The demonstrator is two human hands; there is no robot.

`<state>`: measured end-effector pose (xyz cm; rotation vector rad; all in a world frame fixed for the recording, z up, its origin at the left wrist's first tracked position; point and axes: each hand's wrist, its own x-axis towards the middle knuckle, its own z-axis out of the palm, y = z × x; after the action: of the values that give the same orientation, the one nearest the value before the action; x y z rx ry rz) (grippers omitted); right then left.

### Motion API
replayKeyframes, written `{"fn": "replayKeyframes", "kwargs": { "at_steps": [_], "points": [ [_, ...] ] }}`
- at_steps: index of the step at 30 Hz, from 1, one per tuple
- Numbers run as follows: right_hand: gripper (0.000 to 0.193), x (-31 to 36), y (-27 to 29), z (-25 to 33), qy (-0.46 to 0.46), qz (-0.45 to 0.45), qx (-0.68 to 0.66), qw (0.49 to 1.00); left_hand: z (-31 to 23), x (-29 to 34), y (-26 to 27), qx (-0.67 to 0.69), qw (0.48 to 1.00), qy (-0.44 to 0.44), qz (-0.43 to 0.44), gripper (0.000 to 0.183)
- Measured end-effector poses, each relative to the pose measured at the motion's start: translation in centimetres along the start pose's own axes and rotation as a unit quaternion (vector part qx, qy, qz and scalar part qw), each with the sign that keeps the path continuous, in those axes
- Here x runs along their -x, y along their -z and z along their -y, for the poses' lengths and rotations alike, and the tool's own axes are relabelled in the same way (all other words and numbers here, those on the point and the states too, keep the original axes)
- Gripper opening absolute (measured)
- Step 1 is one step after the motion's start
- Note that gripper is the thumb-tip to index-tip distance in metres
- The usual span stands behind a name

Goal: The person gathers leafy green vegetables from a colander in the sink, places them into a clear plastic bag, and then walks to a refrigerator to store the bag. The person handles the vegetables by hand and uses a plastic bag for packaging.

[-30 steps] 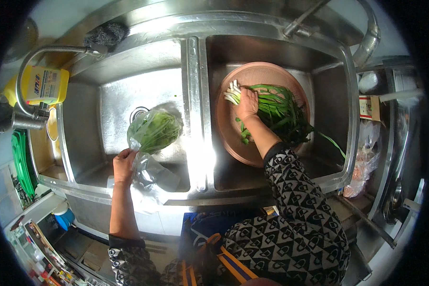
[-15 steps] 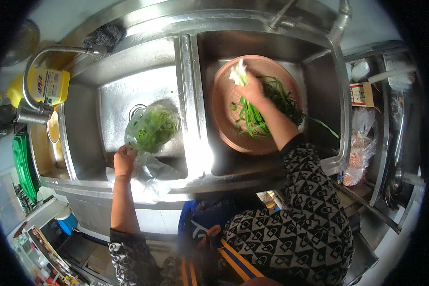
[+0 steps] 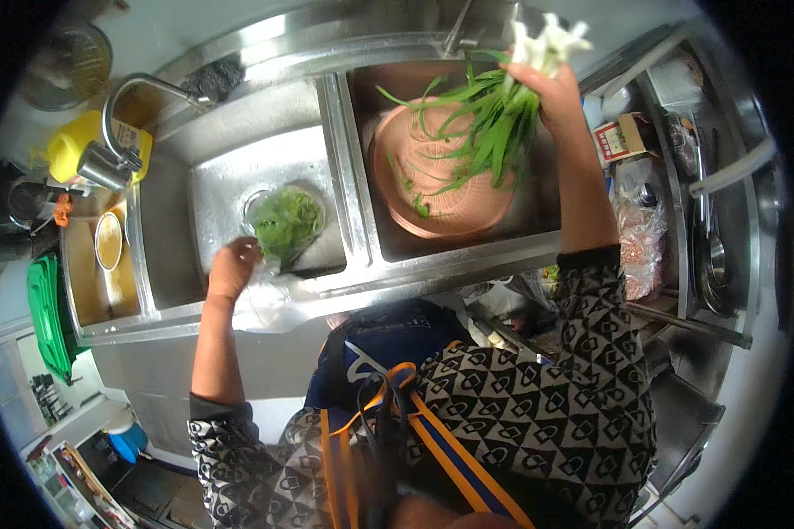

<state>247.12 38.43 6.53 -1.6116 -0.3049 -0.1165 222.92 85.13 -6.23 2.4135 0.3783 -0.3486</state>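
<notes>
A bunch of green onions (image 3: 503, 119), white stem ends up and long green leaves hanging down, is raised over the right basin. My right hand (image 3: 549, 88) is closed around it just below the white ends. Under the leaves sits a round pink plastic basket (image 3: 397, 189) with scraps of green inside. In the left basin lies a clear plastic bag (image 3: 278, 289) bulging with leafy greens (image 3: 287, 220). My left hand (image 3: 234, 267) pinches the bag's edge near the front rim; its fingertips are partly blurred.
A steel double sink (image 3: 326, 176) has a divider between its basins. At the left are a curved faucet (image 3: 119, 97), a yellow jug (image 3: 75, 145) and a white bowl (image 3: 108, 241). Bagged goods (image 3: 640, 238) and a small carton (image 3: 622, 139) fill a shelf at the right.
My right hand has lifted the green onions up and to the right, out of the basket. My left hand stays at the bag. The whole view has shifted slightly.
</notes>
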Motion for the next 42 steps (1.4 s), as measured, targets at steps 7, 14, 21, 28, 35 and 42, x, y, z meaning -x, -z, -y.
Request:
{"fn": "replayKeyframes", "kwargs": {
  "at_steps": [7, 14, 21, 28, 35, 42],
  "points": [
    [0.056, 1.4, -1.8, 3.5, 0.031, 0.073, -0.108, 0.991, -6.9, 6.0, 1.7, -0.036, 0.996, -0.058, 0.063, 0.04],
    [0.069, 1.8, -4.7, 6.0, -0.007, 0.083, -0.109, 0.991, -15.9, 7.6, 6.6, -0.017, 0.974, -0.207, -0.094, 0.039],
    [0.03, 1.2, -5.7, 5.5, -0.17, 0.099, -0.051, 0.979, -18.3, 7.4, 7.6, 0.006, 0.988, -0.154, -0.027, 0.041],
    [0.028, 5.1, -11.1, 7.0, -0.132, 0.179, -0.157, 0.962, -23.8, 3.6, 3.0, 0.085, 0.945, -0.303, -0.091, 0.092],
    [0.033, 9.0, -16.9, 11.9, -0.053, 0.141, -0.276, 0.949, -26.1, 2.3, 2.3, 0.122, 0.933, -0.316, -0.12, 0.095],
    [0.039, 8.7, -19.1, 13.1, -0.034, 0.185, -0.304, 0.934, -26.4, 3.4, 1.7, 0.298, 0.879, -0.279, -0.247, 0.041]
  ]
}}
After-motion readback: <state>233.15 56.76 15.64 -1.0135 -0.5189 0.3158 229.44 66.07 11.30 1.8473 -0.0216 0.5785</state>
